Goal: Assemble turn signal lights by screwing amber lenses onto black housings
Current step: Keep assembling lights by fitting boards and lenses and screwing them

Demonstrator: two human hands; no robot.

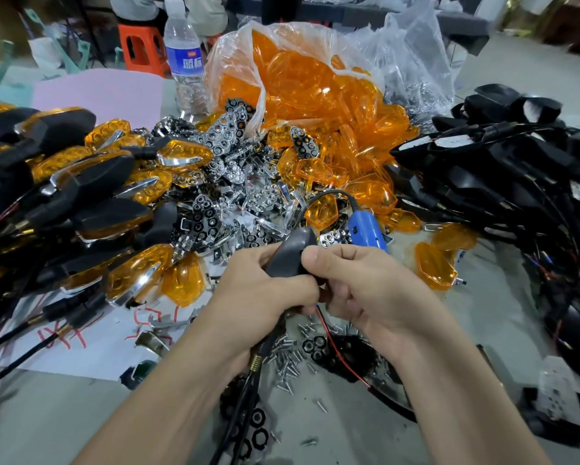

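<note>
nearest you, loose screws [286, 355] lie scattered on the grey worktop [335, 431], right under your wrists, with black hex pieces [313, 345] among them. just above, both grips are on one black housing [290, 253]. your left grip [265, 290] wraps its fingers round the body. your right grip [359, 290] pinches it from the other side, thumb on top, fingers curled below. both are closed tight on it, and neither has anything else in it. the housing's long axis runs away from you, rounded nose pointing at the far pile, stem and red wire [328, 337] trailing back toward you. i can't tell whether a lens is on it, because its open face is turned away.

now the part that matters, by my read: the nearest loose amber lens [434, 266] lies to the right and a little beyond, flat on the worktop, so your right grip is the closer one. the blue screwdriver [365, 229] rests just past that same thumb.

further out, chrome reflectors [234, 182] heap in the middle, finished lights [80, 182] stack up on the left, and bare housings [503, 169] with wiring pile up on the right. behind them sit a clear bag [315, 78] full of amber lenses and a water bottle [184, 62]. beyond the worktop there's an orange stool [140, 48] on a pale floor.
</note>
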